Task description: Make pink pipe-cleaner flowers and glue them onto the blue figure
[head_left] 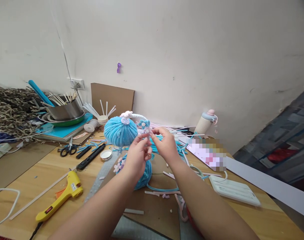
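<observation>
My left hand (139, 151) and my right hand (164, 142) meet above the middle of the table, both closed with fingertips pinched on a fuzzy pipe-cleaner flower cluster. Its blue flower (144, 124) shows above my fingers, with pale lilac petals partly covered by them. From the cluster a white twisted stem (138, 115) curves left to a ribbed blue fuzzy ball (120, 131), topped by a pink flower (127, 114). Behind my left wrist sits another blue fuzzy ball (144, 176), partly hidden, with small pink flowers (119, 165) beside it.
A yellow glue gun (63, 196) lies at left, near black scissors (69, 149), a black cutter (91, 156) and a small round lid (106, 154). Blue pipe cleaners (158, 144) lie behind my hands. At right are a phone (200, 154), a white power bank (234, 190) and a bottle (204, 123).
</observation>
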Motion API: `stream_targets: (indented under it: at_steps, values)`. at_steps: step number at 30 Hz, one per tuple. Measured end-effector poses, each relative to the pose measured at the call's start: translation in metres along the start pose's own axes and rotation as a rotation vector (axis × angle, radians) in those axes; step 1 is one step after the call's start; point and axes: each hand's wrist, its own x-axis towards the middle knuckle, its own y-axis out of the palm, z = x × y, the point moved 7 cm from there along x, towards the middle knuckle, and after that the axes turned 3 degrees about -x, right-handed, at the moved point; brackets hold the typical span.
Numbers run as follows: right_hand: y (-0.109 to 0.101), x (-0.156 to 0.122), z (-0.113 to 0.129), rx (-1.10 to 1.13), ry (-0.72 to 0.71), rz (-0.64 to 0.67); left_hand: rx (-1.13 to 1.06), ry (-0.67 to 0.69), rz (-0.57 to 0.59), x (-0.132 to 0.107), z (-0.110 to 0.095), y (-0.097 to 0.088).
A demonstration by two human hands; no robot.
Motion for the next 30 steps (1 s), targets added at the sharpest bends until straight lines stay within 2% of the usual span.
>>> stream_targets:
  at_steps: [4,10,18,30]
  values:
    - [0.001,0.002,-0.002,0.031,0.002,0.022,0.156,0.251,-0.088,0.010,-0.013,-0.001]
    - [0.004,0.007,0.000,0.049,-0.002,0.056,0.611,0.456,-0.164,0.021,-0.031,-0.008]
    - [0.002,0.010,0.010,-0.007,-0.054,0.101,0.632,0.395,-0.087,0.024,-0.034,-0.010]
    - [0.005,0.007,0.022,-0.134,-0.018,-0.006,0.645,0.438,-0.066,0.027,-0.036,-0.012]
